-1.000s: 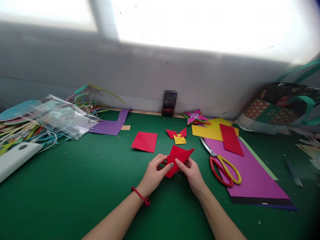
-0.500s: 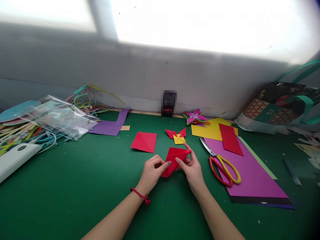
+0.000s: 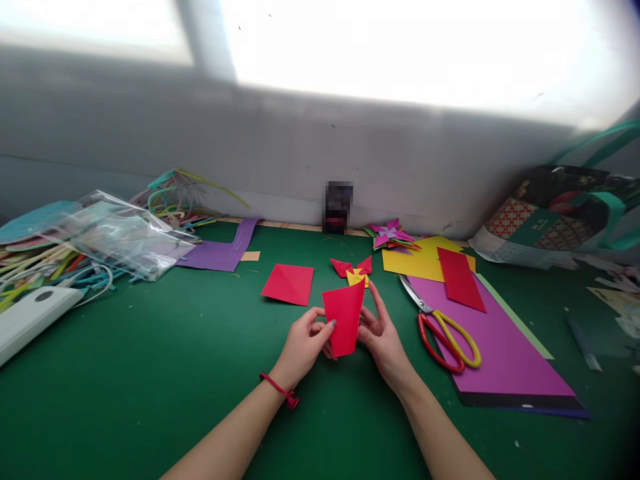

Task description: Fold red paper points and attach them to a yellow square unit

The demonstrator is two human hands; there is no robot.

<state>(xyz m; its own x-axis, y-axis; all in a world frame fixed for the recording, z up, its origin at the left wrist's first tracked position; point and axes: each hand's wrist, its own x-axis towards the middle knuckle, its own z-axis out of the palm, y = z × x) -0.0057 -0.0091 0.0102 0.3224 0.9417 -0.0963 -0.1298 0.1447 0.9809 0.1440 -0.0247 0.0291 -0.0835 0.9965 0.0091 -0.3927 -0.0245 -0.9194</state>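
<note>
A sheet of red origami paper stands tilted up above the green table, its broad face towards me. My left hand pinches its left edge, thumb flat on the front and fingers behind. At the right edge is my right hand, its thumb and curled fingers against the paper and its index finger stretched up; part of that grip is hidden behind the sheet. Just beyond lie folded red pieces and a folded yellow piece. A creased red square lies flat to the left.
Scissors with red and yellow handles rest on purple paper at the right. Yellow sheets, a red strip and folded stars lie behind. Clear plastic, paper strips and a white device are left.
The red paper has turned from a slanted, pointed shape to an upright one with its broad face towards me. The right thumb has shifted from its front to the right edge.
</note>
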